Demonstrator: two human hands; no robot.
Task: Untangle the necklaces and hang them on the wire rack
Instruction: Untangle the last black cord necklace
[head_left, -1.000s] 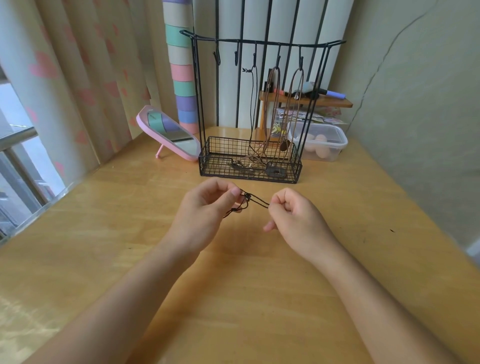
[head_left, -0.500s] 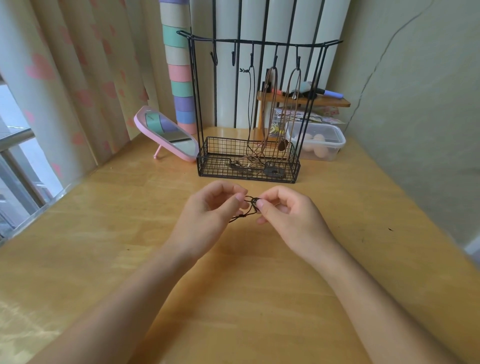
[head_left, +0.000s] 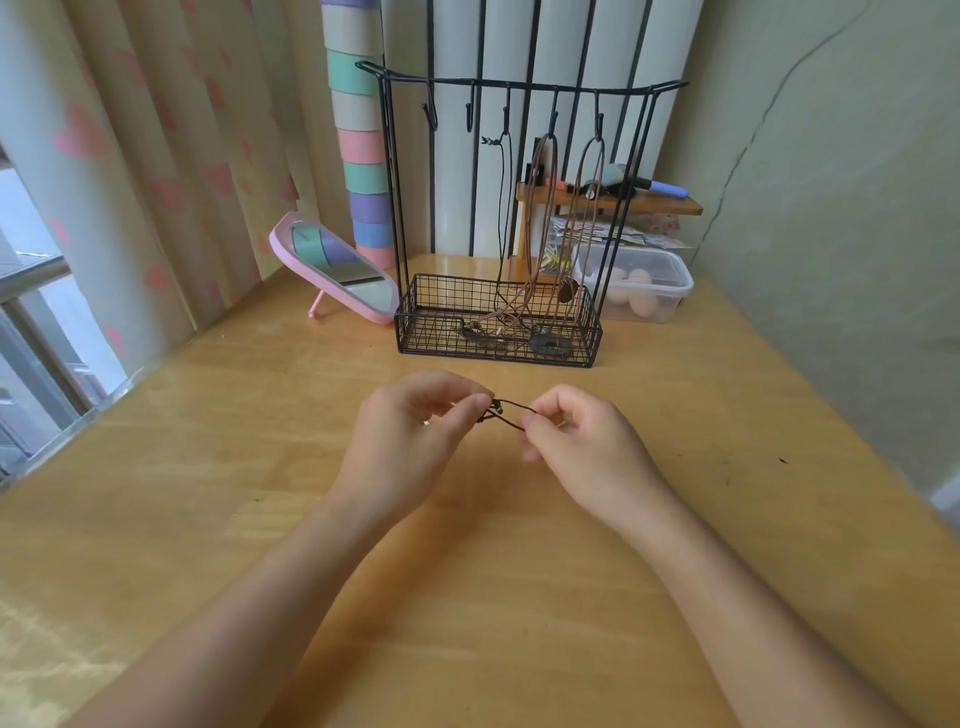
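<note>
- Necklace cord (head_left: 511, 415) at frame centre, pinched taut between left hand (head_left: 410, 441) and right hand (head_left: 587, 452).
- Wire rack (head_left: 441, 338) basket, upper centre: pendants (head_left: 550, 344), hanging cords (head_left: 545, 208) trailing in.
- Clear tub (head_left: 670, 304), right of rack: pale egg shapes (head_left: 639, 278).

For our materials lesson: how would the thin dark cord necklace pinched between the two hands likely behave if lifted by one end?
Probably floppy: the thin dark cord necklace runs straight only where the left hand and right hand stretch it. Likely light, since fingertip pinches hold it. It may tangle readily: a knot sits by the left fingertips.
</note>
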